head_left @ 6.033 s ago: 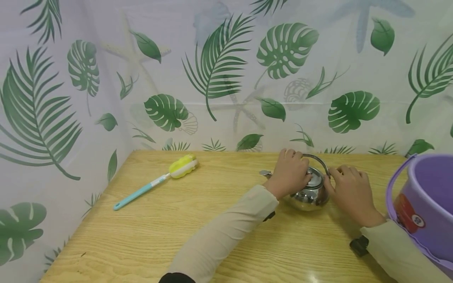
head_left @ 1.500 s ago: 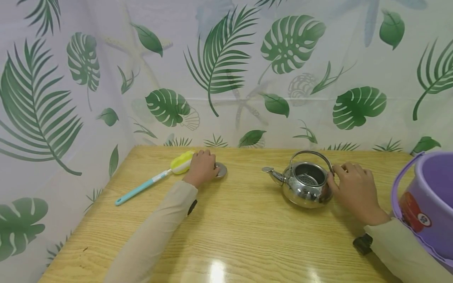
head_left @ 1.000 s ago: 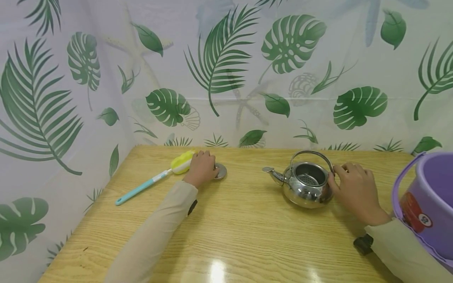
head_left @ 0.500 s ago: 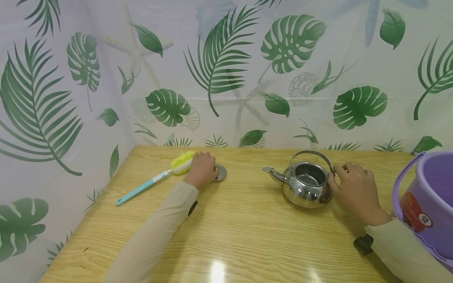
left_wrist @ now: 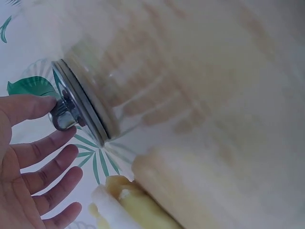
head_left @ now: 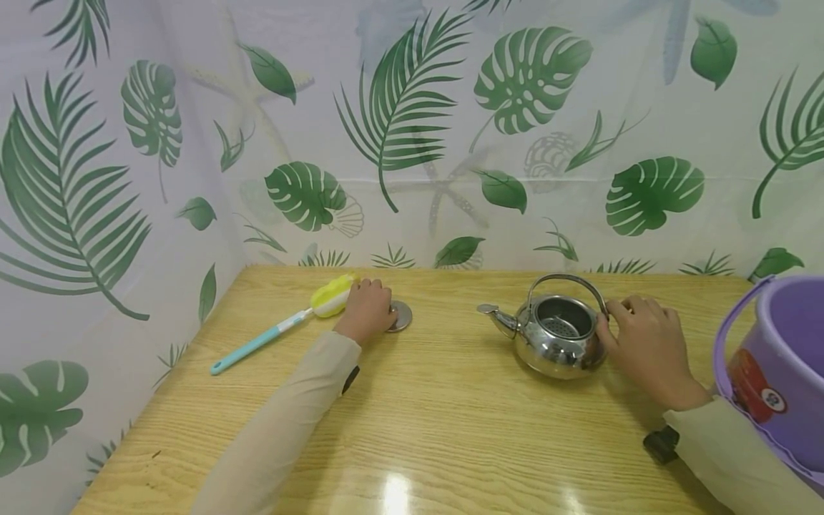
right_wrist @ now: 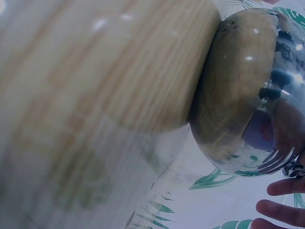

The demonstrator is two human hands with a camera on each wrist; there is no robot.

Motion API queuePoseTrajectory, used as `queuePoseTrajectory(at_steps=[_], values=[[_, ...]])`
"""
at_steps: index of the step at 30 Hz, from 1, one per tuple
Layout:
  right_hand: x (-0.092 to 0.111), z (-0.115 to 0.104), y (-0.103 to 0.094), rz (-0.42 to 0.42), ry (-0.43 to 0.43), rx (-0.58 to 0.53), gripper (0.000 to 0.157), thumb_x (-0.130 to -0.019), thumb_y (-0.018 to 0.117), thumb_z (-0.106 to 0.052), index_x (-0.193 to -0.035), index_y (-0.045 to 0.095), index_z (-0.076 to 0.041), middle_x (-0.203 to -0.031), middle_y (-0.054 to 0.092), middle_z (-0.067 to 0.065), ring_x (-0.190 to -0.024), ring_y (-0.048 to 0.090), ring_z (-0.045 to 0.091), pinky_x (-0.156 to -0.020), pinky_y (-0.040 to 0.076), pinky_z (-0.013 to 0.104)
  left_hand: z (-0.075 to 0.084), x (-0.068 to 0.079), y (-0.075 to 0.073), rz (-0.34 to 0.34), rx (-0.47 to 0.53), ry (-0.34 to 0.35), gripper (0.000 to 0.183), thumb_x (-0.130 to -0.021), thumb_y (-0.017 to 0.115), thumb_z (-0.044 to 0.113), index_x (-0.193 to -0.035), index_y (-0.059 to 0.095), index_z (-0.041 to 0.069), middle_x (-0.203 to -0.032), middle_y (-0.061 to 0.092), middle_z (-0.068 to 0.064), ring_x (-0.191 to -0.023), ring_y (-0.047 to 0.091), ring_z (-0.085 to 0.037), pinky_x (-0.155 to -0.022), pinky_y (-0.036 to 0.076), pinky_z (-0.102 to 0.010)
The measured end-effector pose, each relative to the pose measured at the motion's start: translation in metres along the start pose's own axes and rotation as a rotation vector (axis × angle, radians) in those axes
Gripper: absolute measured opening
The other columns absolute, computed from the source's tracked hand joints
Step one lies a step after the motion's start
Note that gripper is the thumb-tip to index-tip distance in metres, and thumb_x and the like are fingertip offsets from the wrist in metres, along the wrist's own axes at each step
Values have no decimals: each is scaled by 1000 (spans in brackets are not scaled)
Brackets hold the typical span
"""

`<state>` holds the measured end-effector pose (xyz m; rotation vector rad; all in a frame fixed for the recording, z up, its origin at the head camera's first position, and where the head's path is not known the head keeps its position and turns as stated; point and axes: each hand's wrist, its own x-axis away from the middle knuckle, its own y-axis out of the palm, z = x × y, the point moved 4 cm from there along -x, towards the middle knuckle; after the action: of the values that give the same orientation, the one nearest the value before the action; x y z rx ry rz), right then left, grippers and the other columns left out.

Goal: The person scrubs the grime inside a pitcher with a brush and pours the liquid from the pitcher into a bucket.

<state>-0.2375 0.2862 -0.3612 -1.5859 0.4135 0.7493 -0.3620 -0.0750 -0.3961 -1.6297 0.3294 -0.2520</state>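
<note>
In the head view my left hand point(head_left: 367, 312) is at the far left part of the table, over a round steel lid point(head_left: 402, 316). Thumb and forefinger pinch the lid's knob point(left_wrist: 63, 117) in the left wrist view, the other fingers spread. A shiny steel teapot point(head_left: 556, 357) stands upright at right of centre, uncovered, with a perforated strainer point(head_left: 558, 327) inside and its spout pointing left. My right hand point(head_left: 646, 350) holds the lower right end of its arched handle point(head_left: 566, 277). The right wrist view shows the teapot's side, but the grip lies mostly out of frame.
A sponge bottle brush point(head_left: 331, 295) with a blue handle lies just left of my left hand, its head partly behind the fingers. At the right edge a purple bucket point(head_left: 792, 357) stands near my right forearm. Leaf-printed sheeting point(head_left: 418, 236) bounds the wooden table point(head_left: 450, 429).
Six seconds ago the lid was on the teapot under my left hand; it is now off, at the left beside the brush. Over the last second the lid shifts slightly toward me; my right hand stays still.
</note>
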Motion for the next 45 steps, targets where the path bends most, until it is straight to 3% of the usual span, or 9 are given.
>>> queuePoseTrajectory(at_steps=[9, 16, 31, 39, 45], values=[[1, 0, 0, -13, 10, -3, 23, -82, 59, -17, -92, 65, 3, -85, 61, 25, -77, 58, 42, -66, 40, 57, 2, 4, -1, -21, 2, -3, 28, -92, 56, 35, -94, 63, 8, -99, 59, -10, -93, 52, -27, -89, 42, -43], [2, -1, -1, -21, 18, -4, 23, -82, 59, -17, -92, 64, 2, -86, 61, 25, -78, 58, 43, -66, 39, 58, 3, 6, -2, -19, -8, 2, 35, -93, 55, 37, -110, 59, 7, -108, 59, -12, -102, 54, -29, -94, 42, -45], [1, -1, -1, -24, 23, -10, 22, -83, 59, -16, -92, 64, 2, -86, 61, 25, -78, 57, 43, -67, 39, 58, 4, 7, -4, 103, 21, 29, 34, -89, 61, 35, -106, 53, 7, -106, 50, -11, -93, 45, -27, -82, 41, -40], [0, 1, 0, -5, 10, -4, 21, -82, 59, -17, -91, 65, 2, -85, 62, 24, -78, 58, 42, -67, 41, 57, 5, 5, -6, 105, 51, 10, 38, -88, 63, 34, -114, 53, 8, -115, 48, -10, -103, 45, -29, -90, 39, -44], [1, 0, 0, -1, 3, -1, 21, -81, 61, -16, -90, 65, 2, -84, 62, 24, -76, 59, 41, -67, 41, 57, 5, 4, -8, 150, 70, 24, 38, -86, 63, 30, -116, 54, 8, -117, 50, -11, -105, 46, -30, -91, 39, -45]])
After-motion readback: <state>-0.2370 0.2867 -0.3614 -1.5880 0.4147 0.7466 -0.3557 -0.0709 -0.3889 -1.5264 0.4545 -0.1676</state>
